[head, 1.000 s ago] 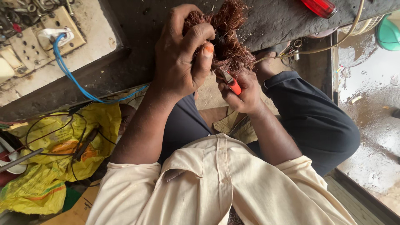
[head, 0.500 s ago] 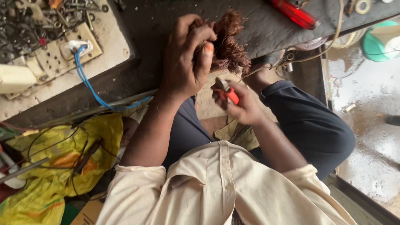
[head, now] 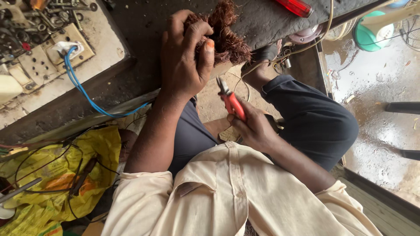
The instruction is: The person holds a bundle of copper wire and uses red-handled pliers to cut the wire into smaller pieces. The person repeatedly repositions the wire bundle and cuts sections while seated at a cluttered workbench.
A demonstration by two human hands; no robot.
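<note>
My left hand (head: 183,61) grips a reddish-brown bundle of fine copper wire (head: 229,41), holding it up against the edge of a dark workbench (head: 144,26). My right hand (head: 253,129) is lower, over my lap, and holds red-handled cutters (head: 231,100). The cutter jaws point up toward the bundle and stand a short way below it, apart from it. Both forearms reach out from cream shirt sleeves, and my dark trouser legs lie beneath the hands.
A blue cable (head: 83,91) runs from a socket board (head: 57,54) on the bench at left. A red tool handle (head: 297,6) lies at the bench top. Yellow bags with black wires (head: 57,175) sit at lower left. A green and white fan (head: 372,30) stands on wet floor (head: 380,87) at right.
My right hand has dropped away from the wire bundle with the cutters, which were up against it before. My left hand keeps its grip on the bundle.
</note>
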